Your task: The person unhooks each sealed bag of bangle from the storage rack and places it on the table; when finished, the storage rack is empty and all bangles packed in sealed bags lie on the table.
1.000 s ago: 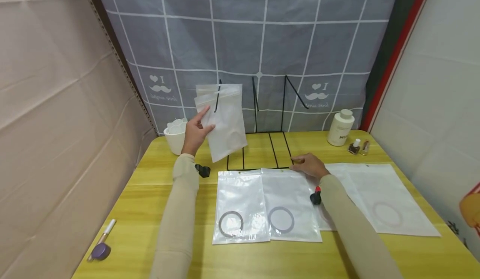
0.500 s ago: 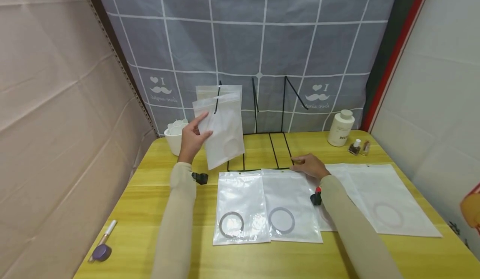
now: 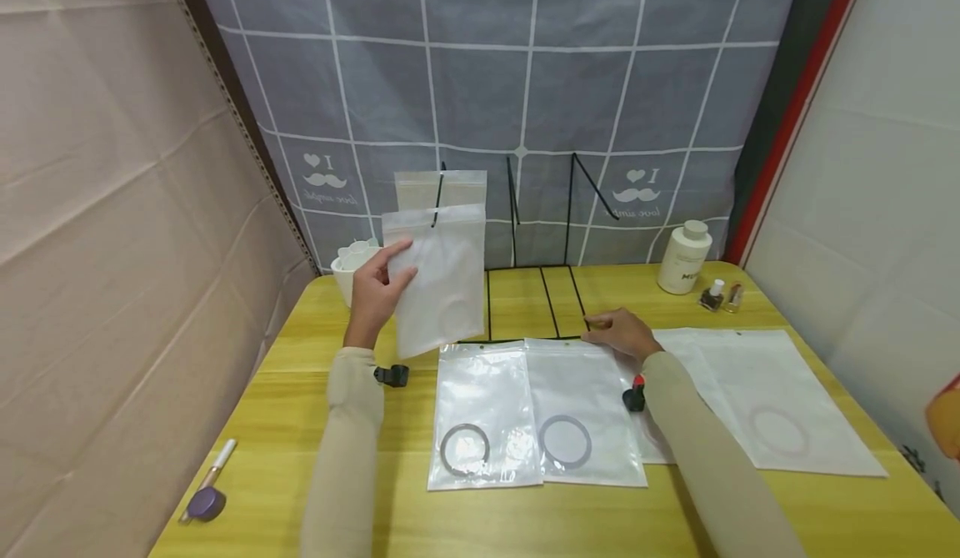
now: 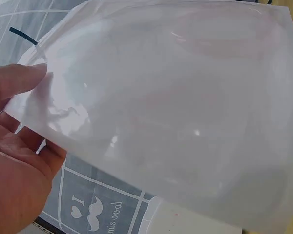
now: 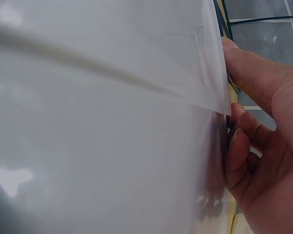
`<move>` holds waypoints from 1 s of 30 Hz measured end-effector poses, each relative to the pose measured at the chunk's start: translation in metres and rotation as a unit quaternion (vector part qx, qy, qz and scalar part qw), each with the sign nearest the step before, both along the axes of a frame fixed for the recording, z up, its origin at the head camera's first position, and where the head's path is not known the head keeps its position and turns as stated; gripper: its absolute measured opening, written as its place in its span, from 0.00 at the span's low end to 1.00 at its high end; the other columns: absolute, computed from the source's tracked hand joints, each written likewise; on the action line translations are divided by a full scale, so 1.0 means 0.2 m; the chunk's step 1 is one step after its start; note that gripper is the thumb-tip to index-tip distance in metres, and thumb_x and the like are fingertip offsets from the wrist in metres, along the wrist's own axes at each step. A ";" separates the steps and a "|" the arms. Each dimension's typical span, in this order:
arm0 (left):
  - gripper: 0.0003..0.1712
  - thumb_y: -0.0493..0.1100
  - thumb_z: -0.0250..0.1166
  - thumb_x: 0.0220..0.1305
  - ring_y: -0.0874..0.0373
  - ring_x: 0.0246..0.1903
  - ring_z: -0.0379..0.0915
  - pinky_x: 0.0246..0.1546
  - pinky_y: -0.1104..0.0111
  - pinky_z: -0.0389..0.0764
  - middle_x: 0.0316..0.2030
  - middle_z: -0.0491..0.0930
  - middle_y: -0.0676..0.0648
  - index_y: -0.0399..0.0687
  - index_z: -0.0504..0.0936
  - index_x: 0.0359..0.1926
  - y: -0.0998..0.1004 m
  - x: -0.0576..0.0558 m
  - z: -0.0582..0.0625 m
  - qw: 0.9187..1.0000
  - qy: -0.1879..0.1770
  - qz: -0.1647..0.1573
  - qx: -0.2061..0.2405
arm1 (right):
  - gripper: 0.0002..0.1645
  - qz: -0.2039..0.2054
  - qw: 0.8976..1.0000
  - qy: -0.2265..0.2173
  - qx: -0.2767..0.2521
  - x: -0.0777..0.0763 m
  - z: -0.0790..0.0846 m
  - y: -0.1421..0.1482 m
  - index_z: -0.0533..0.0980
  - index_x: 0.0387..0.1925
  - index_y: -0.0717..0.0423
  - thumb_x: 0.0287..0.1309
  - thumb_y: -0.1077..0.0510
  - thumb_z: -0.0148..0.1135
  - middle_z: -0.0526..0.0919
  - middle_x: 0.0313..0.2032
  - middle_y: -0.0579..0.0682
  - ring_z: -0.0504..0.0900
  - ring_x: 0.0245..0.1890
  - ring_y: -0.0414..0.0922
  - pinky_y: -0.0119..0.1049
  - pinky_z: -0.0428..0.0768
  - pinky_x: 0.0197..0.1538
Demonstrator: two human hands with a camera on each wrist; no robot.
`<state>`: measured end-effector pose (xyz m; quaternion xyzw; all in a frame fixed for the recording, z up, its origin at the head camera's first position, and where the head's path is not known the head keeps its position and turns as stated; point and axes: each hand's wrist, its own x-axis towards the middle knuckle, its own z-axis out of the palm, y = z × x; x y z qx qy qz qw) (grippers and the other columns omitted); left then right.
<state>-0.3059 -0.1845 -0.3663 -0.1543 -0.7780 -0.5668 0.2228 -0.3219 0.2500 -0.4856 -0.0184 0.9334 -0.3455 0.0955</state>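
My left hand point(image 3: 375, 291) pinches the left edge of a white zip bag point(image 3: 446, 291), thumb in front and fingers behind. The tip of a black hook shows across this bag's upper strip. Whether it passes through the bag's hole I cannot tell. Behind it, higher on the hook, hangs a second white bag point(image 3: 468, 188), mostly hidden. At the front of the black wire rack point(image 3: 550, 304), my right hand point(image 3: 621, 333) grips its base wire between thumb and curled fingers. Two zip bags, each with a ring inside, lie below: a left bag point(image 3: 480, 395) and a right bag point(image 3: 592, 387).
More white bags point(image 3: 810, 408) lie overlapping at the right. A white bottle point(image 3: 684, 259), a small nail polish bottle point(image 3: 711, 295) and another tiny bottle point(image 3: 734, 297) stand behind them. Left are a white pot point(image 3: 342, 279), a purple-lidded jar point(image 3: 206, 504) and a white-capped tube point(image 3: 223, 455).
My left hand has drawn the front bag down and toward me along the hook, uncovering more of the bag behind. The right hand has stayed at the rack.
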 end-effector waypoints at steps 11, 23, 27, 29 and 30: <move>0.24 0.29 0.66 0.66 0.60 0.29 0.73 0.27 0.78 0.76 0.54 0.81 0.34 0.39 0.80 0.62 -0.01 0.14 0.02 1.000 0.008 -0.027 0.005 | 0.37 -0.009 1.000 -0.006 -0.003 0.00 -0.01 0.00 0.76 0.66 0.45 0.57 0.39 0.72 0.79 0.62 0.60 0.77 0.52 0.52 0.52 0.75 0.55; 0.26 0.27 0.68 0.62 0.63 0.42 0.80 0.40 0.77 0.82 0.59 0.79 0.36 0.38 0.80 0.63 -0.06 0.31 0.10 0.996 0.056 -0.062 -0.010 | 0.37 -0.010 1.000 -0.012 -0.007 0.00 -0.03 0.01 0.76 0.66 0.45 0.57 0.39 0.72 0.77 0.63 0.61 0.77 0.57 0.55 0.57 0.74 0.59; 0.28 0.27 0.68 0.62 0.63 0.42 0.80 0.41 0.75 0.83 0.55 0.81 0.43 0.36 0.78 0.63 -0.12 0.41 0.09 0.997 0.014 -0.071 0.022 | 0.38 -0.008 1.000 -0.010 -0.004 -0.01 -0.02 0.01 0.76 0.66 0.45 0.56 0.37 0.72 0.79 0.62 0.59 0.77 0.56 0.54 0.55 0.75 0.58; 0.29 0.25 0.68 0.61 0.62 0.42 0.81 0.41 0.72 0.84 0.51 0.82 0.46 0.35 0.77 0.64 -0.16 0.46 0.08 0.994 -0.032 -0.085 0.065 | 0.39 -0.007 1.000 -0.010 -0.006 -0.01 -0.02 0.01 0.76 0.66 0.45 0.56 0.37 0.72 0.79 0.62 0.59 0.77 0.55 0.54 0.55 0.75 0.58; 0.30 0.25 0.68 0.60 0.61 0.42 0.81 0.41 0.71 0.84 0.50 0.82 0.48 0.34 0.77 0.64 -0.18 0.47 0.07 0.989 -0.062 -0.095 0.092 | 0.38 -0.007 1.000 -0.010 -0.008 -0.01 -0.01 0.00 0.76 0.66 0.45 0.56 0.37 0.72 0.79 0.61 0.59 0.77 0.55 0.54 0.55 0.75 0.58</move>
